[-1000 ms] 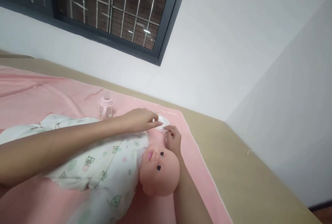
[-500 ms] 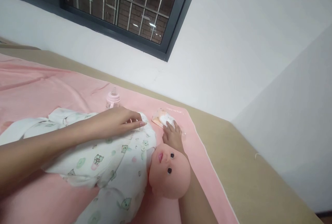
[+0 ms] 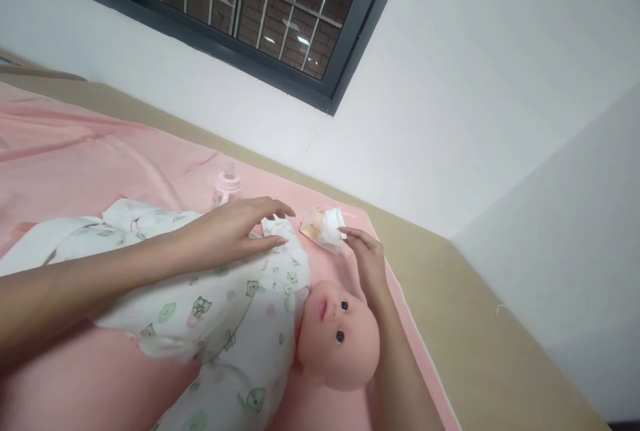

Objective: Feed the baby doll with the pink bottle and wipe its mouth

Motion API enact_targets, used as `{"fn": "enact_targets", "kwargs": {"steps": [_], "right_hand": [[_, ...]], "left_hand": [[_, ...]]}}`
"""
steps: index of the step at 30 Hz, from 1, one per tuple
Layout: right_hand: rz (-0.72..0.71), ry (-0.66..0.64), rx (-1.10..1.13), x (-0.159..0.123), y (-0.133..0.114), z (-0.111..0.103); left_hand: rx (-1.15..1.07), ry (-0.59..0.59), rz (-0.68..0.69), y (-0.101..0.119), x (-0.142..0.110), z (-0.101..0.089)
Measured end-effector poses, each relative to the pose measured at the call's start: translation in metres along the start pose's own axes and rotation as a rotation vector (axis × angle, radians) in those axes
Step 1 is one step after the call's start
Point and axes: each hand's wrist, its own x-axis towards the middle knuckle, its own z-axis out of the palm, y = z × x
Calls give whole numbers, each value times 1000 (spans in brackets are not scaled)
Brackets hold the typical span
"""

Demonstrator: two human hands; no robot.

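Note:
A baby doll (image 3: 335, 334) lies on its back on a pink blanket (image 3: 90, 164), wrapped in a white cloth printed with small animals (image 3: 220, 311). My left hand (image 3: 235, 228) rests over the doll's chest with its fingers stretched out, touching the cloth. My right hand (image 3: 367, 254) is beside the doll's head and pinches the edge of a small white and orange packet (image 3: 323, 226), lifting it off the blanket.
A small pink baby bottle (image 3: 227, 186) stands on the blanket behind my left hand. The blanket covers a tan surface (image 3: 480, 344) that runs to the white walls. A barred window (image 3: 260, 4) is above.
My right hand has taken hold of the packet and raised it off the blanket. My left hand drew back from the packet onto the doll's chest. The view shifted slightly.

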Motion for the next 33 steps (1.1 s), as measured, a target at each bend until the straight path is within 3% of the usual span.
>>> {"fn": "enact_targets", "kwargs": {"steps": [3,6,10,18,24,29,33], "right_hand": [[16,-160,51,-8,-41,0],[-23,-371,-33,-25,-79,8],[-68,-523,-174,-47,-109,24],[-151,-446,-264,-61,-115,39],[-138,-429,-266,-67,-120,43],[-130,-380,-127,-60,-123,32],[-101,-256,79,-36,-100,13]], "left_hand": [[-131,38,-26,3,-3,5],[-284,45,-39,7,-5,10],[-391,6,-31,9,-5,13],[-637,-138,-30,8,-3,15],[-723,-91,-13,14,-5,14],[-831,-90,-107,21,-9,7],[-858,-143,-156,23,-11,5]]}}
